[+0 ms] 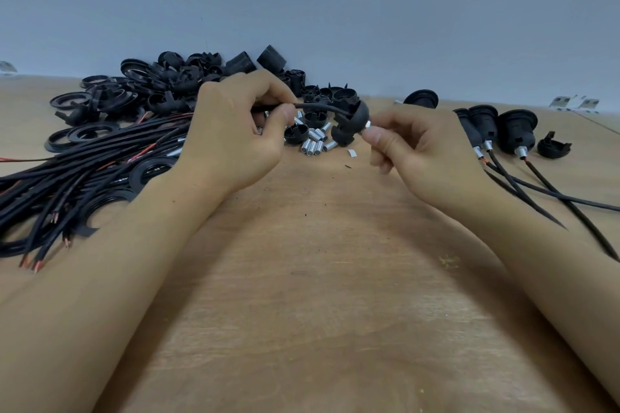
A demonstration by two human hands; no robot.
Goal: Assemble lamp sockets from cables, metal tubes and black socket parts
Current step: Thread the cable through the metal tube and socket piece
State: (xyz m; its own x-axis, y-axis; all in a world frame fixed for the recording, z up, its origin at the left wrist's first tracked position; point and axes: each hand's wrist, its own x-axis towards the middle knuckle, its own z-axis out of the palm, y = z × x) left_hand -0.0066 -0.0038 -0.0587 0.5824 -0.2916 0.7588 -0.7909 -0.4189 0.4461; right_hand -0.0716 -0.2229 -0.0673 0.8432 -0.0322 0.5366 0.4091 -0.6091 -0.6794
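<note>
My left hand (231, 134) pinches a black cable (318, 107) between thumb and fingers, held above the table. The cable runs right into a black socket cap (352, 124). My right hand (412, 151) pinches a small metal tube (366, 126) at the cap's right side, where it sticks out of the cap. Below the cap, a cluster of loose metal tubes (315, 144) lies on the wooden table (318, 278) among several black socket caps (297, 133).
A bundle of black cables (84, 178) with stripped copper ends and flat black rings (90, 132) lies at the left. A heap of black socket parts (188, 77) sits at the back. Three assembled sockets (513, 134) with cables lie at the right, next to a lone cap (553, 147).
</note>
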